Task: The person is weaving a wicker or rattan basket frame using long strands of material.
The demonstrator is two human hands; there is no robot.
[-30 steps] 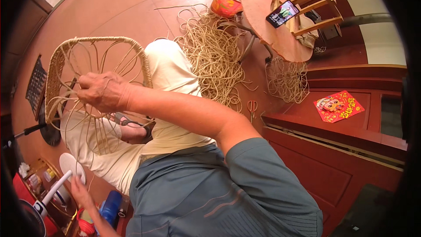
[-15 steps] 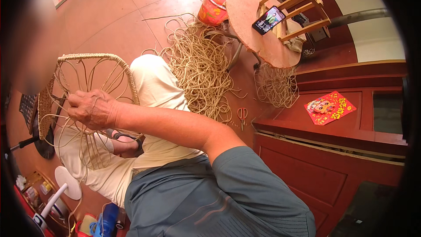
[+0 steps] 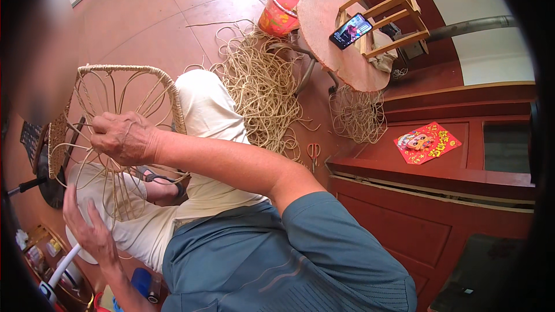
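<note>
A woven cord frame (image 3: 130,69) with a wrapped rim leans over my lap, loops of tan cord fanning out from its middle. My right hand (image 3: 124,138) is closed at that middle, gripping the gathered cords (image 3: 118,188); its fingertips are partly hidden behind the knuckles. Lower left, my left hand (image 3: 91,231) is raised just below the frame, slightly blurred, with fingers stretched and thumb apart. No object shows in it. My pale trousers (image 3: 208,104) lie beneath and beside the frame.
A big heap of loose cord (image 3: 260,86) lies on the floor beside scissors (image 3: 313,155). Beyond stand a red bucket (image 3: 280,11) and a round table (image 3: 321,29) carrying a phone (image 3: 351,30) and a wooden frame (image 3: 399,46). A red cabinet (image 3: 393,219) borders the right side.
My left hand has come into view from the lower left, rising toward the frame's lower edge. My right hand keeps its grip on the cords, nearly in place.
</note>
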